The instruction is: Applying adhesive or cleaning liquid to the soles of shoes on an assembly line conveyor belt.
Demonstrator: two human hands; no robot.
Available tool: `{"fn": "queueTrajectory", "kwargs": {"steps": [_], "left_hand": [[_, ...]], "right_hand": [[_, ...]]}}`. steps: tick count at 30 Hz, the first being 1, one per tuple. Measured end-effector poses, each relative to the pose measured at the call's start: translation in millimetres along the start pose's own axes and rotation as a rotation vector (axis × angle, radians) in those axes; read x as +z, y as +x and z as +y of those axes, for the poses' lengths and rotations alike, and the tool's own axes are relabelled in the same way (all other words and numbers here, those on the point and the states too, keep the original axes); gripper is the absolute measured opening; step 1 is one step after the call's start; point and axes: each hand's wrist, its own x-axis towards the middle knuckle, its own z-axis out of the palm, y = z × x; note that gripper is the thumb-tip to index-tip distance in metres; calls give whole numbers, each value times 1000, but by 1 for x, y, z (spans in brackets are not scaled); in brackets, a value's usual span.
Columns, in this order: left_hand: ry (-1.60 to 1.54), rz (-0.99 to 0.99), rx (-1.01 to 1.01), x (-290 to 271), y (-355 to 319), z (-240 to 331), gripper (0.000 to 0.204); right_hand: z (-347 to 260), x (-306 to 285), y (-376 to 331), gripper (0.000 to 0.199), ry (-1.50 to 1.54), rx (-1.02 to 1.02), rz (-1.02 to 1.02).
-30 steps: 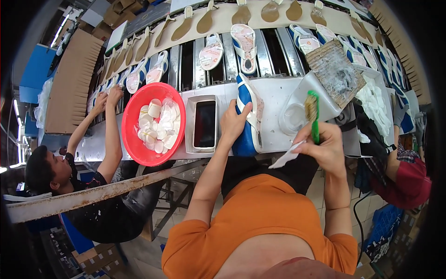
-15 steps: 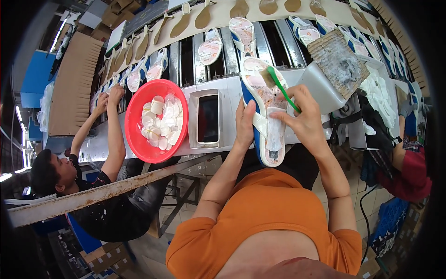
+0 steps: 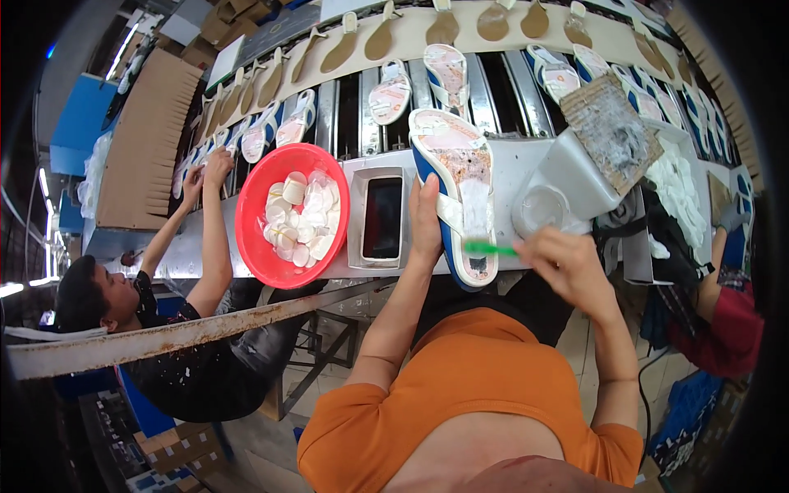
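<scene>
My left hand [image 3: 426, 220] is closed on the side of a white and blue sandal [image 3: 450, 141], held toe away from me above the table's near edge. The sandal's top is mottled pinkish brown toward the toe. A white strip [image 3: 475, 205] lies along its middle, toward the heel. In my right hand [image 3: 567, 261] is a green-handled brush [image 3: 491, 247], gripped between fingers and thumb. The brush's head lies over the heel part of the sandal; whether it touches cannot be made out.
A red basin [image 3: 246, 238] of white pads and a box holding a dark-faced tray [image 3: 382, 218] stand left. To the right are a round translucent cup [image 3: 541, 210] and stained cardboard [image 3: 612, 135]. Sandals [image 3: 389, 94] line the rollers beyond. A co-worker [image 3: 177, 304] sits left.
My right hand has moved back toward me and right, bringing the brush from the sandal's toe area to its heel. The white strip is now out of my right fingers. The view has shifted slightly.
</scene>
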Motion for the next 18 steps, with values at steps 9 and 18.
{"fn": "queueTrajectory", "kwargs": {"steps": [9, 18], "left_hand": [[65, -85, -19, -10, 3, -7, 56], [186, 347, 524, -2, 47, 43, 42]], "right_hand": [[33, 3, 54, 14, 182, 91, 196], [31, -28, 85, 26, 455, 149, 724]]}}
